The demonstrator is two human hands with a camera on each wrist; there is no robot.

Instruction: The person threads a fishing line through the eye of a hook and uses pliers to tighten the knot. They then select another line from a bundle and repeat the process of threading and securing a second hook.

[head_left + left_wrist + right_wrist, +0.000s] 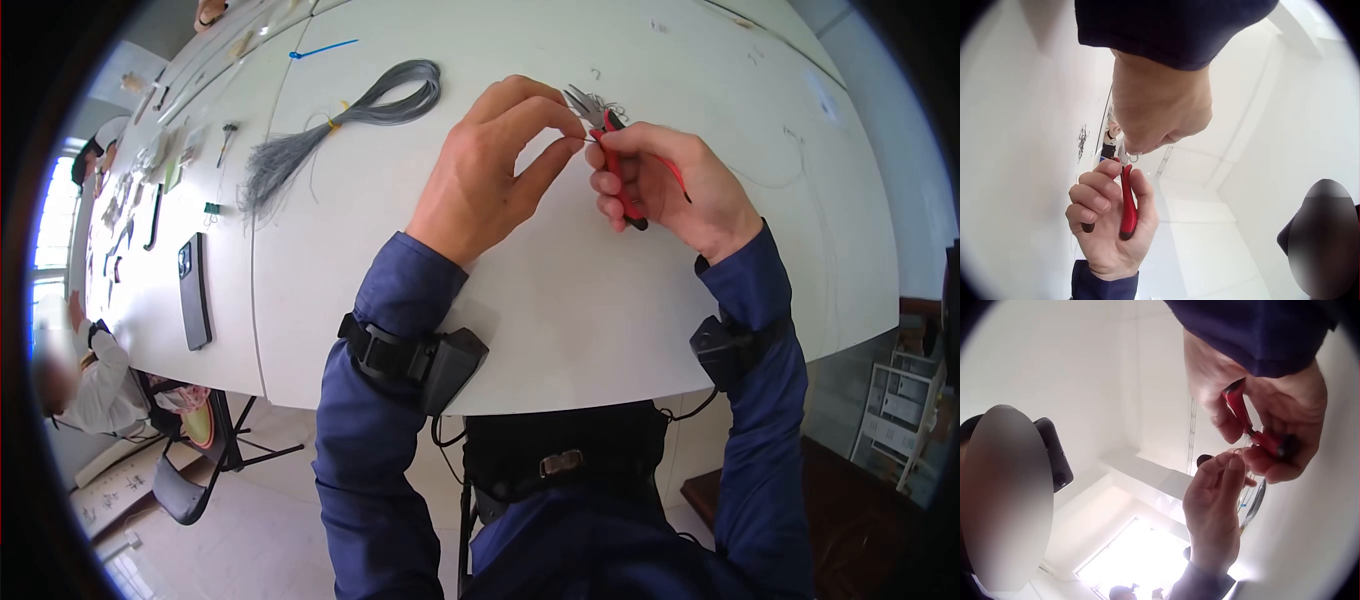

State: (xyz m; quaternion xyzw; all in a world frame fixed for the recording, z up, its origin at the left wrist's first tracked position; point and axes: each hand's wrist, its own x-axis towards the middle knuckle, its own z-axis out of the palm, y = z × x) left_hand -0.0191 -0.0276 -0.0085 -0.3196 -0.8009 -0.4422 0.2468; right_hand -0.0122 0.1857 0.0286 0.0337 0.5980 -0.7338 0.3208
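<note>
My right hand [685,180] grips red-handled pliers [628,203], their metal nose pointing up and left. One red handle [1129,212] lies along the thumb, and the handles are spread apart. Thumb and fingertips of my left hand [490,150] meet right beside the pliers, pinching a short thin piece of wire [1237,450] with a small curve at its end. Just behind the pliers' nose, a little pile of bent wire bits [612,104] lies on the white table [560,300].
A grey bundle of wire [405,92], tied with yellow, lies left of my hands. Beyond it is a blue cable tie [325,48]. A dark phone [195,290] rests at the left. Another person [95,370] sits by the table's left side.
</note>
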